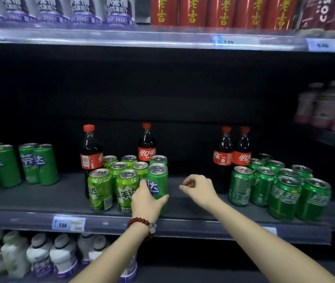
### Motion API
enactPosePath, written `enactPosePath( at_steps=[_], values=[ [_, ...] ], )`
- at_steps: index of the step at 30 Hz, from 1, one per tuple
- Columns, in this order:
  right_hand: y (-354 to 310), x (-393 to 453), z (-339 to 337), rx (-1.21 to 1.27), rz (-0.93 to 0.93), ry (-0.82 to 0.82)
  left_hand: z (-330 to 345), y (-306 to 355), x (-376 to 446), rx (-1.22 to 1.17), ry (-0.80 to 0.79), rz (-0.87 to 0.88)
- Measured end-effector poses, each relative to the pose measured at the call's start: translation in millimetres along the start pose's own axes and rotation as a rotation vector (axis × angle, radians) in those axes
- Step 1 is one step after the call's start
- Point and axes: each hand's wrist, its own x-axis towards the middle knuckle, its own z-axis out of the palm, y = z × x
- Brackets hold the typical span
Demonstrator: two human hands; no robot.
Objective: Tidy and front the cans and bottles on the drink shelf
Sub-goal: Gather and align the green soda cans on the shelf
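Observation:
My left hand (146,199) is wrapped around a tall green can (158,180) at the front of the middle shelf (183,221). Light green cans (101,188) are clustered just left of it, with two cola bottles (90,152) standing behind them. My right hand (200,187) hovers over the bare shelf floor to the right, fingers loosely curled, holding nothing. Further right stands a group of dark green cans (283,197) with two more cola bottles (233,150) behind them.
More tall green cans (37,164) stand at the shelf's left end. Red cans (223,11) and purple-white bottles (84,11) fill the shelf above. White bottles (39,254) sit on the shelf below. Pink bottles (330,107) stand on a neighbouring unit at the right.

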Motion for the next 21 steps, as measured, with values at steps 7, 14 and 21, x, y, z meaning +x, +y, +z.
enactPosePath(
  at_steps=[7, 14, 21],
  values=[
    [-18, 12, 32, 0.140, 0.004, -0.035, -35, -5, -4, -0.036, 0.097, 0.069],
    [-40, 25, 78, 0.289, 0.036, 0.036, -63, -29, -12, -0.002, 0.077, 0.081],
    [-39, 26, 88, 0.279, 0.067, 0.183, -79, -47, -6, 0.013, 0.083, 0.046]
  ],
)
